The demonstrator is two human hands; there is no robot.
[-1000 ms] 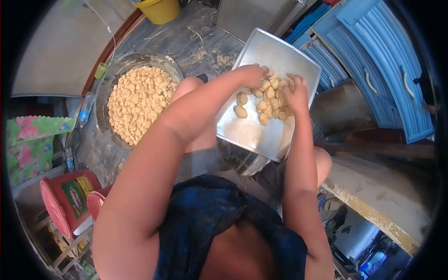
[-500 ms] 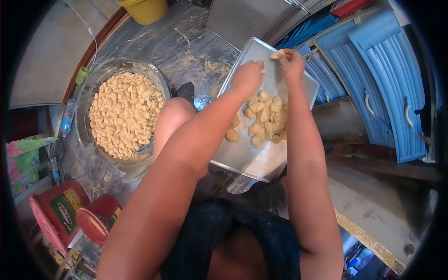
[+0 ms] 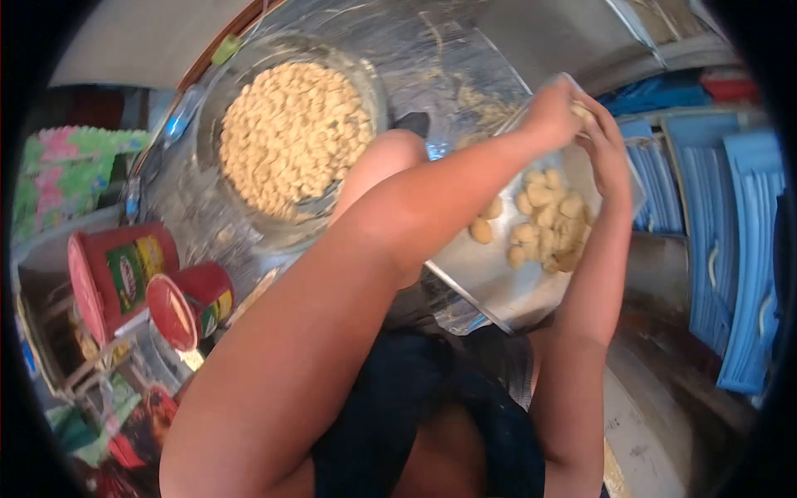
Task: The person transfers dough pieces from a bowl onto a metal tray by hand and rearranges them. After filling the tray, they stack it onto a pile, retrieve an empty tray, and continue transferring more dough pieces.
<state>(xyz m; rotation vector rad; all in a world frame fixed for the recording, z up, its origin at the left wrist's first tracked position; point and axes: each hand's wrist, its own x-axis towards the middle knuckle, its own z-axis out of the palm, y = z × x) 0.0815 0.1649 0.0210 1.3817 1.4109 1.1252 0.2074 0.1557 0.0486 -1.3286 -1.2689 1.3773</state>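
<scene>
My left hand (image 3: 554, 116) and my right hand (image 3: 606, 158) meet over the far end of a metal baking tray (image 3: 465, 286) on my lap. Between them shows a small piece of tan dough (image 3: 584, 113), pinched in my right fingers. The left fingers are curled against it, partly hidden behind the back of that hand. Below the hands lies a pile of round tan dough lumps (image 3: 544, 212) on the tray, with a few separate ones (image 3: 481, 231) by my left forearm. To the left, a wide basin (image 3: 378, 91) holds a heap of many small dough pieces (image 3: 290, 133).
Two red buckets (image 3: 116, 278) stand at the left near a green flowered cloth (image 3: 62, 178). A plastic bottle (image 3: 181, 116) lies beside the basin. Blue plastic panels with handles (image 3: 751, 249) line the right side. A metal sheet (image 3: 548, 37) leans at the back.
My hands, apart over the tray half a second ago, have come together around a dough piece. The view has turned, so the basin and tray appear farther right.
</scene>
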